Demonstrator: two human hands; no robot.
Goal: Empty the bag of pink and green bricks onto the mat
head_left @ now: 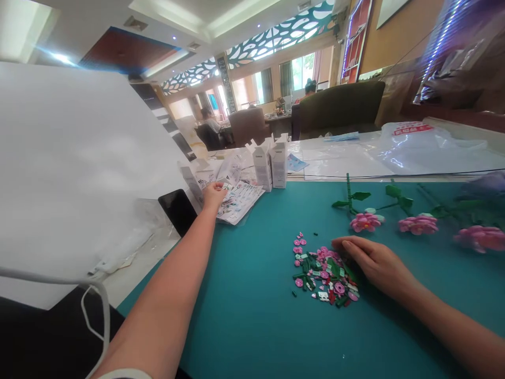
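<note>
My left hand (214, 195) is stretched out over the printed instruction sheets (241, 202) at the far left of the mat. Its fingers are pinched together at the upper part of the sheets; what lies between them is too small to tell. My right hand (371, 259) rests on its side at the right of a pile of small building-block pieces (325, 273) in pink, green, white and red. Its fingers are stretched out, the tips touching or close to the pile's edge, and no grasped piece shows.
Brick-built pink flowers (366, 222) with green stems lie at the right of the teal mat (244, 316). White boxes (279, 163) stand behind the sheets. A dark phone or tablet (177, 210) leans at the left. A plastic bag (418, 147) lies at the back right; people sit further off.
</note>
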